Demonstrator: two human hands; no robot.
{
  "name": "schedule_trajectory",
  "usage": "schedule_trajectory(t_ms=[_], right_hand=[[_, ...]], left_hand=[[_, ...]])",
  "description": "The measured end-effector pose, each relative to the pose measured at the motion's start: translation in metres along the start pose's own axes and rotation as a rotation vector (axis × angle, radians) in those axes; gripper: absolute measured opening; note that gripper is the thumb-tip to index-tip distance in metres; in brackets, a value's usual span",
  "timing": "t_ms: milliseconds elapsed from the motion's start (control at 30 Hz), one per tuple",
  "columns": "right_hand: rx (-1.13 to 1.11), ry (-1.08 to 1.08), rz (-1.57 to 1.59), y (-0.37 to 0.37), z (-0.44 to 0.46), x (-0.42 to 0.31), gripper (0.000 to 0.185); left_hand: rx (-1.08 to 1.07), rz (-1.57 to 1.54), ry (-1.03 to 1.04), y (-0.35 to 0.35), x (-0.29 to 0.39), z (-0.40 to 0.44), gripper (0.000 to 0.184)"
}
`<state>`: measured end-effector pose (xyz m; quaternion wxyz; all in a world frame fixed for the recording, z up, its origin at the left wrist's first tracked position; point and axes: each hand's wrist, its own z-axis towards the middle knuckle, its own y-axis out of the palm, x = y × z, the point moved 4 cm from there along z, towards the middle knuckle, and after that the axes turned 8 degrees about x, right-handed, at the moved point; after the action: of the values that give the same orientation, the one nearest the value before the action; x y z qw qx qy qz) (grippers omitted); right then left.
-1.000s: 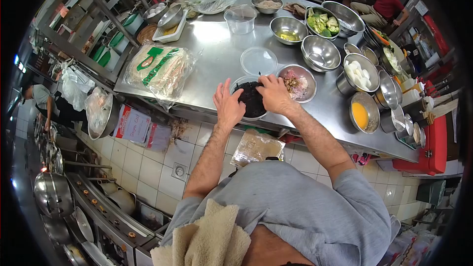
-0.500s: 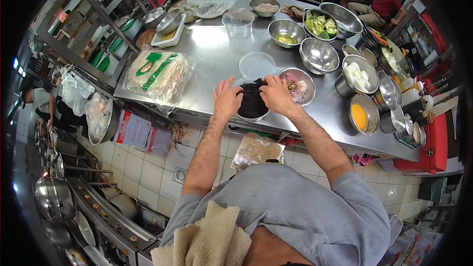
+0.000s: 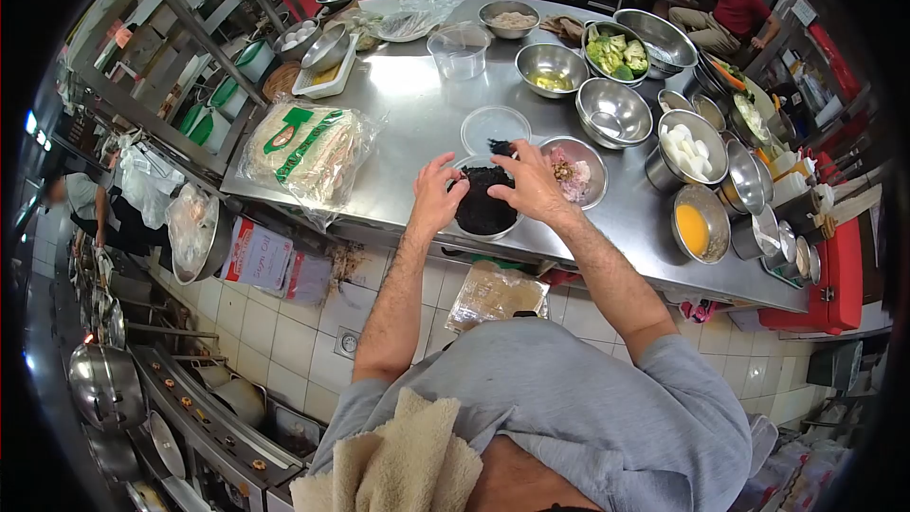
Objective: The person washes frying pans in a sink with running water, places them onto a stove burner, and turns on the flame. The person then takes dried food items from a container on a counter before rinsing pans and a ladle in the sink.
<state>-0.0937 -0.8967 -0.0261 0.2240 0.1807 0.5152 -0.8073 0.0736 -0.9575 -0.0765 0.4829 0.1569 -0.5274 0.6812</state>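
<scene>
A bowl [image 3: 493, 236] at the table's near edge holds a heap of black shredded food [image 3: 484, 207]; I cannot tell its exact kind. Over the bowl's left rim is my left hand [image 3: 437, 194], fingers bent and apart from the thumb, with no held thing visible. Across from it, my right hand [image 3: 533, 184] has a small tuft of black shreds [image 3: 500, 147] at its fingertips, raised above the heap. Just right of that hand sits a steel bowl of pinkish chopped food with brown bits [image 3: 572, 177]. A clear round lid [image 3: 496, 125] lies behind the black heap.
A plastic-wrapped stack of flat pale food [image 3: 308, 147] lies to the left. Farther back stands a clear tub [image 3: 459, 50]. On the right are an empty steel bowl [image 3: 614, 113], broccoli [image 3: 616, 52], a pot of white pieces [image 3: 684, 150] and yellow liquid [image 3: 693, 228]. A person [image 3: 739, 5] sits beyond.
My right hand has lifted slightly from the black heap, and a tuft of shreds now shows at its fingertips. My left hand has shifted little beside the rim.
</scene>
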Motion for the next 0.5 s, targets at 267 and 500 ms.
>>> schedule_trajectory(t_ms=[267, 500], right_hand=[[-0.091, 0.120, 0.218, 0.022, 0.009, 0.028, 0.026], [-0.070, 0.310, 0.631, 0.021, 0.010, 0.027, 0.023]], left_hand=[[0.010, -0.084, -0.019, -0.003, 0.009, -0.009, 0.040], [-0.055, 0.059, 0.021, 0.004, 0.007, -0.009, 0.049]])
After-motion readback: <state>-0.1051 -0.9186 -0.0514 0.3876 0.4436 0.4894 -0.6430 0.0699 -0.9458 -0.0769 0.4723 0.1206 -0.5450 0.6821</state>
